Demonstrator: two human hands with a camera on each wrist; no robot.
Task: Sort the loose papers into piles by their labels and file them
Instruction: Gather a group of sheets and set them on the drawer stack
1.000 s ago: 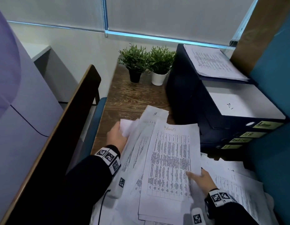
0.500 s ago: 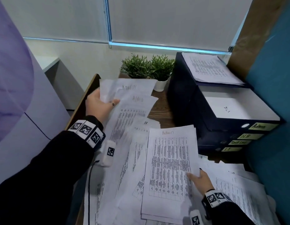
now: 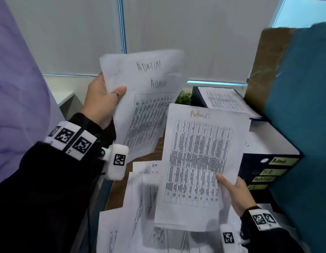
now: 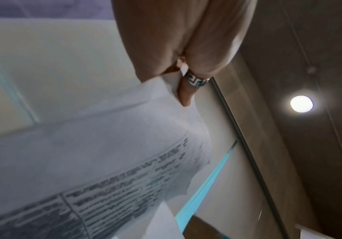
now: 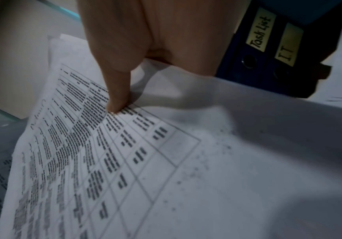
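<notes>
Left hand [image 3: 102, 99] up high, thumb over the front and fingers behind, pinching two overlapped sheets [image 3: 145, 99] by their upper left edge. Both headed "ADMIN" in handwriting. They hang long axis near vertical, lower ends swinging toward the desk. The left wrist view confirms the pinch: ringed thumb [image 4: 188, 90] on the paper edge.

Right hand [image 3: 237, 194] lower and nearer the body, thumb on the face and fingers curled under, gripping a third sheet [image 3: 200, 161] by its lower right corner. Headed "Admin", printed table below. Long axis runs up and away from the hand, top edge tilted toward the binders. More paper seems to sit directly under it; cannot tell how many sheets.

Key relation: the two held lots are just beside each other, left lot up and to the left of the right one, all faces toward the head camera, headings uppermost. Binder stack [image 3: 268, 172] lies right of the right hand, spine tabs reading Admin [image 3: 280, 161], HR, Task List; the right wrist view also shows an IT tab [image 5: 286, 51]. Right hand is the nearer one to it. Top binder appears open with white paper showing.

Loose pile [image 3: 140, 216] on the desk under both hands; one sheet there marked "HR".

Judgement: the Admin lots likely get merged, then go right into the Admin binder. Thin paper, floppy; corner grips risk sheets sliding apart.
</notes>
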